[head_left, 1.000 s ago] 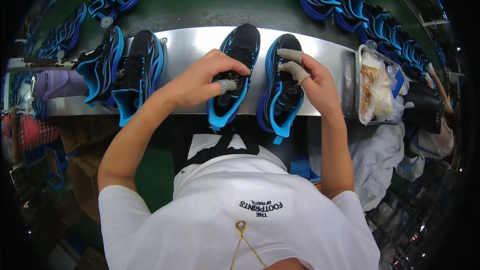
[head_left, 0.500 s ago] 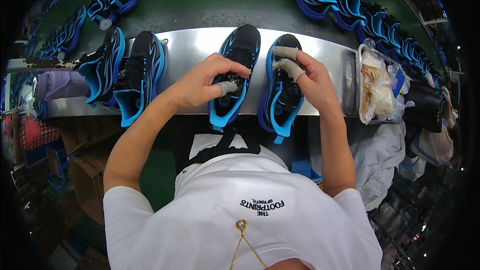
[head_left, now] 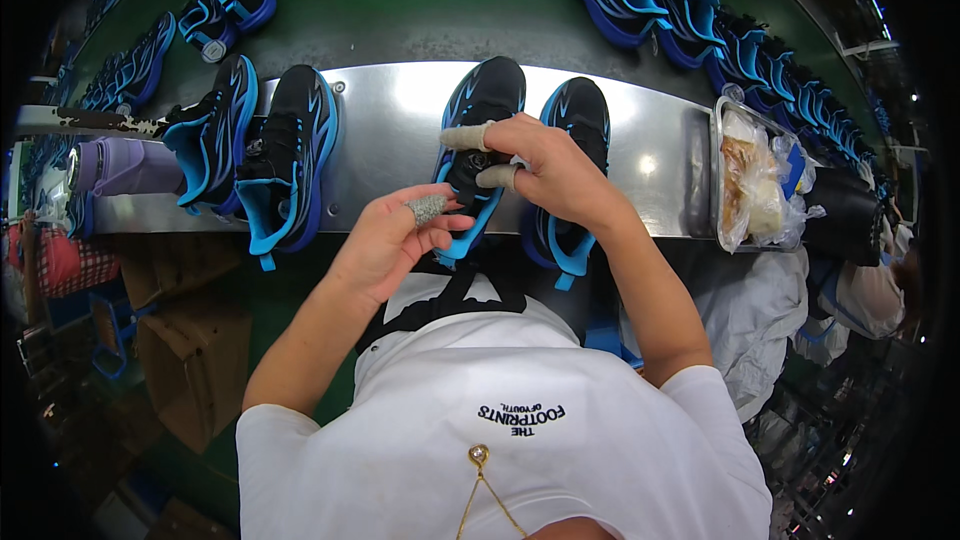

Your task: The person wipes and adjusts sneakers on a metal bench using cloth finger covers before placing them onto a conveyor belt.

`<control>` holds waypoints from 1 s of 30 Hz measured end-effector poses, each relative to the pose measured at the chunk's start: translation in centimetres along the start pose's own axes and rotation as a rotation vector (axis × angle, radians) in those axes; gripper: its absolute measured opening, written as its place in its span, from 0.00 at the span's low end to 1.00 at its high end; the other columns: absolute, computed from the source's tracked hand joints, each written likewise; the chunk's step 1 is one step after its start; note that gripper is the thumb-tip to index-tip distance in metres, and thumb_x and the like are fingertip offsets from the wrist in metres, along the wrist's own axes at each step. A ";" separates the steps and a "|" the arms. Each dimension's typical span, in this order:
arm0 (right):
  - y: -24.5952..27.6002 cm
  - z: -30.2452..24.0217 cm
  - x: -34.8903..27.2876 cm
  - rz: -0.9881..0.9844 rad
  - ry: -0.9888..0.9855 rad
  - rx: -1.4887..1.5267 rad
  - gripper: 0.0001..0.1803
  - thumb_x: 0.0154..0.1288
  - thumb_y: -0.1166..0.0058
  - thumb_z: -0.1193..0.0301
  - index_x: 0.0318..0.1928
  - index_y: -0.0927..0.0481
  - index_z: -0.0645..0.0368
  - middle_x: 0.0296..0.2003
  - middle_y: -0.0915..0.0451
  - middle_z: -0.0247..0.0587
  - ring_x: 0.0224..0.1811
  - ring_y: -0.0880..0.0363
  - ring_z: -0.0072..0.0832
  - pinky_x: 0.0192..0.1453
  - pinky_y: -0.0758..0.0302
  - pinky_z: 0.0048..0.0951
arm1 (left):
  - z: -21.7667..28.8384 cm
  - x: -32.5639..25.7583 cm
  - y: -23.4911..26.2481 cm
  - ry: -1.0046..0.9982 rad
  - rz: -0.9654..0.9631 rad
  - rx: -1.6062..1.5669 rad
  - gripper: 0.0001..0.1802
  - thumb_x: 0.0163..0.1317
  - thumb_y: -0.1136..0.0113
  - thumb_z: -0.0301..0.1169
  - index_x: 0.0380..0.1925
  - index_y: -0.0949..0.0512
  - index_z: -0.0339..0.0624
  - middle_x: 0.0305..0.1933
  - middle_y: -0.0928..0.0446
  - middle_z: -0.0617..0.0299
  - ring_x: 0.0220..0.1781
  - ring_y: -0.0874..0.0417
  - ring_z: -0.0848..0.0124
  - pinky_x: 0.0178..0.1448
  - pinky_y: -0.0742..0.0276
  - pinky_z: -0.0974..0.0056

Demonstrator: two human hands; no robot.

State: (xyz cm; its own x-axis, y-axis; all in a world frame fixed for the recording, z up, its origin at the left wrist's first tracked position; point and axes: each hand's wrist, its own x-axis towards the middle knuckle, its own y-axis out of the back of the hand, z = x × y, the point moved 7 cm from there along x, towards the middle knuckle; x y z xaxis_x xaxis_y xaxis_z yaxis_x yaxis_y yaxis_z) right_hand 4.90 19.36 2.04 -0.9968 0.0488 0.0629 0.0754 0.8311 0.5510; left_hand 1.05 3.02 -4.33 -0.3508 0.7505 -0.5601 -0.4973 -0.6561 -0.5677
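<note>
Black and blue sneaker (head_left: 487, 100) upright on a brushed-metal ledge (head_left: 390, 130), toe pointing away from the person, heel at the near edge, both hands at its upper. Right hand (head_left: 555, 165) across the lacing area from the right, back of hand uppermost, thumb and forefinger in pale finger sleeves (head_left: 466, 137), tips visibly spaced apart above the tongue. Firm pressure or light contact there: impossible to tell. Left hand (head_left: 390, 240) at the left side of the sneaker's collar, grey wrap (head_left: 427, 208) on one digit, fingers bent, spacing narrow. Anything pinched between those tips: impossible to tell.

Second matching sneaker (head_left: 583, 110) just to the right, same orientation, partly hidden beneath the right hand and forearm. Two further sneakers (head_left: 292, 130) of like pattern toward the ledge's left end, well apart from the central pair. Lilac bottle (head_left: 135, 166) beside these, farther left. Metal tray (head_left: 717, 180) at the right end, clear plastic bags (head_left: 765, 185) inside. Dark green surface (head_left: 450, 0) beyond the ledge, with a row of similar sneakers (head_left: 685, 15) at upper right. Below ledge level, brown cardboard box (head_left: 195, 370) at left, white sheeting (head_left: 755, 310) at right.
</note>
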 end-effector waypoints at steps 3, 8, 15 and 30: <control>-0.8 -0.3 -0.3 0.118 0.038 -0.098 0.22 0.56 0.35 0.75 0.53 0.17 0.49 0.35 0.23 0.36 0.38 0.26 0.34 0.45 0.26 0.30 | -0.9 0.1 -0.3 -0.059 0.017 -0.124 0.17 0.69 0.48 0.22 0.56 0.28 0.26 0.49 0.21 0.49 0.52 0.16 0.61 0.46 0.19 0.69; -1.7 -0.2 -1.1 0.274 -0.238 0.040 0.17 0.54 0.36 0.76 0.47 0.16 0.54 0.32 0.28 0.40 0.42 0.27 0.40 0.49 0.30 0.37 | -0.9 0.1 -0.5 -0.087 0.017 -0.156 0.18 0.68 0.50 0.21 0.57 0.30 0.25 0.50 0.22 0.50 0.53 0.16 0.62 0.47 0.19 0.70; -1.4 -1.0 -0.5 0.237 0.040 -0.135 0.26 0.54 0.36 0.77 0.56 0.21 0.54 0.34 0.28 0.41 0.41 0.30 0.40 0.47 0.30 0.37 | -0.9 0.2 -0.8 -0.112 0.002 -0.103 0.17 0.70 0.51 0.23 0.55 0.30 0.24 0.51 0.23 0.50 0.52 0.17 0.64 0.50 0.20 0.69; 4.9 1.8 -5.8 0.339 -0.249 0.218 0.17 0.72 0.47 0.71 0.58 0.20 0.58 0.41 0.19 0.30 0.38 0.27 0.15 0.43 0.29 0.19 | -3.3 2.9 -10.0 -0.465 -0.317 1.852 0.25 0.51 0.32 0.38 0.52 0.23 0.54 0.37 0.22 0.50 0.37 0.16 0.51 0.39 0.20 0.51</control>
State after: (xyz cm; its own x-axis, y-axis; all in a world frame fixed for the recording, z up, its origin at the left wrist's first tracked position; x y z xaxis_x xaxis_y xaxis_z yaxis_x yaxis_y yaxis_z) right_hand 11.01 24.14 2.90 -0.8945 0.4469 -0.0074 0.4172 0.8409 0.3447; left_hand 7.65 11.52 -2.31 -0.0890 0.9703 -0.2248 -0.5575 0.1385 0.8186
